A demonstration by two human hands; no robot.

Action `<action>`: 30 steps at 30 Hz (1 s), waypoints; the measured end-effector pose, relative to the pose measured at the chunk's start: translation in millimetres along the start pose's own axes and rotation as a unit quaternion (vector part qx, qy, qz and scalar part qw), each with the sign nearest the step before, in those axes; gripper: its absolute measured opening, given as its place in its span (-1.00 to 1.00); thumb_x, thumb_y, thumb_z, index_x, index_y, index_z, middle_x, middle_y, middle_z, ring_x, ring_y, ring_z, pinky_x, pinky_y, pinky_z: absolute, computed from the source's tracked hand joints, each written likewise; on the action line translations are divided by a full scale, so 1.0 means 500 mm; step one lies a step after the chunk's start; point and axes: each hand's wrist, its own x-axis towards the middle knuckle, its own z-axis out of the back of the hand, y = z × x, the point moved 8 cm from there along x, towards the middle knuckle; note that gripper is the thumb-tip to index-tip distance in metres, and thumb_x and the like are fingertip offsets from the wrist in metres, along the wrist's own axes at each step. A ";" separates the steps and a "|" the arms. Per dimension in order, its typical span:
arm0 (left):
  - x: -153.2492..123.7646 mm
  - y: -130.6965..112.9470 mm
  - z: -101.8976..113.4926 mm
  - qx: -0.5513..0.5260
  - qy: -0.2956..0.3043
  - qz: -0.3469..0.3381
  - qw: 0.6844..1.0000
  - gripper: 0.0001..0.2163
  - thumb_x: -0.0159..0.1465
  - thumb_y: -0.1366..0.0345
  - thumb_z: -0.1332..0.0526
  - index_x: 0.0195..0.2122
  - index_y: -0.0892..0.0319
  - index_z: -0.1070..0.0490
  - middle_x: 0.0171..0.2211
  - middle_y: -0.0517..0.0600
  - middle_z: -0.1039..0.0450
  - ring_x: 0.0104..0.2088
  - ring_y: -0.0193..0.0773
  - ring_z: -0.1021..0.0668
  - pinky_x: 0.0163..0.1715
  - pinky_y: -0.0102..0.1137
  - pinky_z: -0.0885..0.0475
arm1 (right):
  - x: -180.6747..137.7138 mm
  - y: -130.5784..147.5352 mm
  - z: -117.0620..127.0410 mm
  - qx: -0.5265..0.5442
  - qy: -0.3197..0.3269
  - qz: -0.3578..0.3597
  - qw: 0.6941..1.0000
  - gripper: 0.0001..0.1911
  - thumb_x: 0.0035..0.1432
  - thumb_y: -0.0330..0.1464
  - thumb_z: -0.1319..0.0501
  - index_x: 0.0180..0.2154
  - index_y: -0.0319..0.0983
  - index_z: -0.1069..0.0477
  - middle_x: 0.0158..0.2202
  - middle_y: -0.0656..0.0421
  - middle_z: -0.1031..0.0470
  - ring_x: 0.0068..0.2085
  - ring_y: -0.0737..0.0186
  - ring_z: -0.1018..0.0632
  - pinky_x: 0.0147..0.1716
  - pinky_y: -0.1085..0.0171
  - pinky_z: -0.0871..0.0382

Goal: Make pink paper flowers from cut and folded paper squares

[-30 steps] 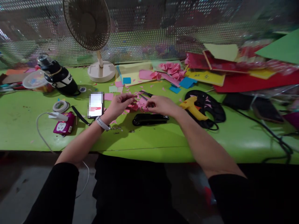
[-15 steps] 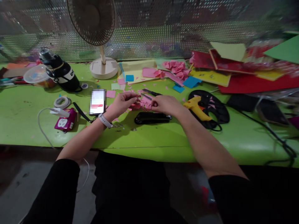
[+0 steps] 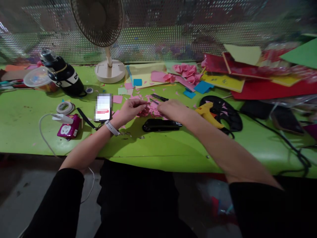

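Note:
My left hand (image 3: pixel 130 110), with a white wristband, hovers over a heap of small pink paper pieces (image 3: pixel 148 110) on the green table (image 3: pixel 153 148). Its fingers are pinched on a small pink scrap. My right hand (image 3: pixel 170 110) lies curled beside it on the same heap, fingers closed; what they hold is hidden. A black stapler (image 3: pixel 160 125) lies just in front of both hands. Black scissors (image 3: pixel 159 98) lie just behind them.
A phone (image 3: pixel 103 108) lies left of my hands, with a pink power strip (image 3: pixel 68 129), tape roll (image 3: pixel 64 107) and black bottle (image 3: pixel 63 77) further left. A fan (image 3: pixel 104 39) stands behind. A yellow glue gun (image 3: pixel 208 114) lies on the right, with stacked coloured paper (image 3: pixel 247 76) beyond.
My right hand has slid left toward my left hand over the pink pieces. The view has shifted slightly.

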 end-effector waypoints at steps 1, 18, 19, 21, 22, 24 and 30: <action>0.001 0.002 0.000 -0.002 -0.002 0.004 1.000 -0.83 0.35 0.33 -0.32 -0.10 0.28 -0.63 -0.29 0.09 -0.69 -0.35 -0.37 -0.70 -0.25 -0.43 -0.63 | 0.005 0.004 -0.001 0.003 0.005 0.006 1.000 -0.70 0.15 -0.69 -0.21 -0.51 -0.25 -0.49 -0.39 -0.01 -0.56 -0.35 0.10 -0.52 -0.30 0.15 -0.21; 0.001 -0.001 -0.007 -0.047 0.007 0.012 0.999 -0.87 0.34 0.37 -0.33 -0.14 0.30 -0.62 -0.33 0.06 -0.67 -0.38 -0.37 -0.68 -0.26 -0.40 -0.62 | 0.011 0.000 -0.010 -0.051 0.067 0.028 0.996 -0.78 0.27 -0.52 -0.17 -0.29 -0.26 -0.60 -0.30 -0.04 -0.61 -0.35 0.10 -0.52 -0.38 0.17 -0.21; 0.001 0.001 -0.007 -0.044 0.007 0.016 0.999 -0.86 0.34 0.37 -0.33 -0.13 0.29 -0.62 -0.33 0.06 -0.67 -0.37 -0.37 -0.68 -0.24 -0.40 -0.62 | 0.015 0.005 -0.010 -0.058 0.064 0.029 0.996 -0.75 0.24 -0.56 -0.16 -0.31 -0.25 -0.61 -0.32 -0.05 -0.61 -0.34 0.09 -0.54 -0.38 0.16 -0.23; 0.002 0.002 -0.007 -0.041 0.008 0.019 0.999 -0.85 0.34 0.36 -0.33 -0.12 0.28 -0.63 -0.32 0.06 -0.68 -0.37 -0.37 -0.69 -0.21 -0.39 -0.63 | 0.022 0.015 -0.009 -0.065 0.063 0.037 0.995 -0.70 0.18 -0.63 -0.15 -0.34 -0.24 -0.62 -0.33 -0.05 -0.62 -0.32 0.07 -0.55 -0.37 0.16 -0.25; 0.002 0.002 -0.007 -0.042 0.009 0.018 0.999 -0.85 0.33 0.37 -0.33 -0.13 0.29 -0.63 -0.32 0.06 -0.68 -0.37 -0.37 -0.69 -0.21 -0.38 -0.63 | 0.025 0.018 -0.008 -0.067 0.063 0.039 0.995 -0.69 0.16 -0.65 -0.15 -0.34 -0.25 -0.62 -0.32 -0.05 -0.62 -0.31 0.07 -0.56 -0.37 0.16 -0.26; 0.002 -0.001 -0.008 -0.047 0.011 0.015 0.999 -0.86 0.33 0.38 -0.33 -0.13 0.29 -0.63 -0.33 0.06 -0.68 -0.37 -0.37 -0.69 -0.21 -0.38 -0.64 | 0.026 0.018 -0.009 -0.070 0.071 0.034 0.994 -0.69 0.14 -0.67 -0.14 -0.36 -0.27 -0.61 -0.30 -0.07 -0.63 -0.32 0.09 -0.56 -0.38 0.18 -0.26; 0.000 -0.008 -0.008 -0.049 0.006 0.010 0.999 -0.89 0.34 0.43 -0.32 -0.17 0.31 -0.63 -0.33 0.07 -0.68 -0.37 -0.39 -0.68 -0.23 -0.40 -0.63 | 0.022 0.005 -0.004 -0.067 0.067 0.030 0.995 -0.75 0.19 -0.61 -0.17 -0.36 -0.27 -0.59 -0.34 -0.04 -0.61 -0.34 0.12 -0.55 -0.38 0.20 -0.24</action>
